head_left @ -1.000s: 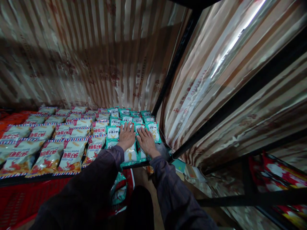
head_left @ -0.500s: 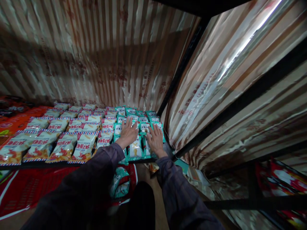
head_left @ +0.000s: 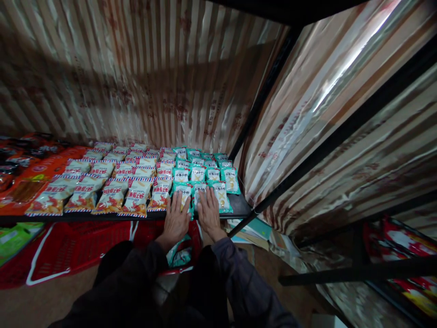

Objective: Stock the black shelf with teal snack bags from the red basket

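Several rows of teal-and-white snack bags (head_left: 231,180) lie on the right part of a black shelf (head_left: 241,206). My left hand (head_left: 176,221) rests with outstretched fingers on a front-row teal bag, near the shelf's edge. Beside it, my right hand (head_left: 209,213) lies flat over the neighbouring front bags, fingers extended and pointing away from me. Neither hand is wrapped round anything. Cream-coloured bags with striped edges (head_left: 137,195) stand in rows just left of the teal ones.
Orange packs (head_left: 39,169) lie at the shelf's left end. Below the shelf is a red basket (head_left: 82,248) with a white handle; more teal bags (head_left: 180,255) sit in red below my hands. Black shelf posts (head_left: 269,200) and a striped curtain (head_left: 164,77) border the right and back.
Both hands have moved back toward the shelf's front edge, uncovering the teal bags behind. The view has shifted, showing more of the red basket.
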